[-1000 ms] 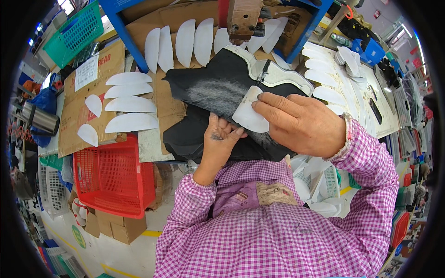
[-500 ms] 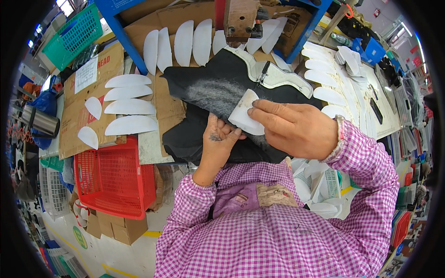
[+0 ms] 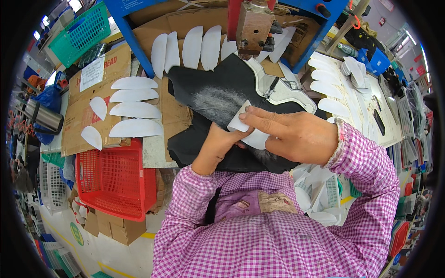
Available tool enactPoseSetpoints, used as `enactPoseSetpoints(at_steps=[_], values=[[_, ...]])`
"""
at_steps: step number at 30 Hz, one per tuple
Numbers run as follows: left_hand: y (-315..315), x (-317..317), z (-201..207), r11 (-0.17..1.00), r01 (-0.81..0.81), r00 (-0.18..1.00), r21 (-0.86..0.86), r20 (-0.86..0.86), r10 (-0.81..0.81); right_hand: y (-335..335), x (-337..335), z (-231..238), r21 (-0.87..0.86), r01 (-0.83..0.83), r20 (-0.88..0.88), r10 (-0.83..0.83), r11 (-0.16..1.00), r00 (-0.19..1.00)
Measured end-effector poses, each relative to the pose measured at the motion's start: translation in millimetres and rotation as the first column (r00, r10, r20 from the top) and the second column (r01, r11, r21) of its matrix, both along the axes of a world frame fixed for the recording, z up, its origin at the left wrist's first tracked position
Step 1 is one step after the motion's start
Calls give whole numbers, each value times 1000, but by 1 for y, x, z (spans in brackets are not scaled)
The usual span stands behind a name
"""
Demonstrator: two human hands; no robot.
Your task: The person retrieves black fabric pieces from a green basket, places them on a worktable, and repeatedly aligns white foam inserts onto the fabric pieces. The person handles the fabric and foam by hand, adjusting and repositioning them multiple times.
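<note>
The white curved piece (image 3: 245,129) lies on the black upper (image 3: 218,99), pressed flat under your right hand (image 3: 296,136) with straight fingers, while your left hand (image 3: 218,146) pinches its lower edge from below.

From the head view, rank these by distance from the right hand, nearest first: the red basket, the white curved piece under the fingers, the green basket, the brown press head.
1. White curved piece: under the fingers of the right hand, on the black material.
2. Brown press head: above the hand, at the top.
3. Red basket: far left, lower.
4. Green basket: top left corner.
</note>
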State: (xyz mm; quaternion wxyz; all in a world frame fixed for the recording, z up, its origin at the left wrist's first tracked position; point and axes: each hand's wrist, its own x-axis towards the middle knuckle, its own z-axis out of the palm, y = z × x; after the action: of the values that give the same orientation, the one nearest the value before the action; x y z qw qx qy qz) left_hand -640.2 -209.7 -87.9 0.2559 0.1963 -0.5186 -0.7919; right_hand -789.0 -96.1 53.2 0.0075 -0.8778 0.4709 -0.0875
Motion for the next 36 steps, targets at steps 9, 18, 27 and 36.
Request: enactPoseSetpoints(at_steps=[9, 18, 27, 36], values=[[4, -9, -15, 773, -223, 968, -594, -45, 245, -19, 15, 7, 30, -16, -136, 20, 999, 991], [15, 6, -5, 935, -350, 933, 54, -70, 353, -16, 6, 14, -73, -6, 72, 12, 997, 997], [17, 27, 15, 791, -499, 765, 353, -249, 593, 51, 49, -119, 510, -299, 836, -547, 806, -48], [56, 13, -6, 691, -654, 757, -308, -281, 590, 52, 52, -182, 52, -254, 768, -202, 966, -608]])
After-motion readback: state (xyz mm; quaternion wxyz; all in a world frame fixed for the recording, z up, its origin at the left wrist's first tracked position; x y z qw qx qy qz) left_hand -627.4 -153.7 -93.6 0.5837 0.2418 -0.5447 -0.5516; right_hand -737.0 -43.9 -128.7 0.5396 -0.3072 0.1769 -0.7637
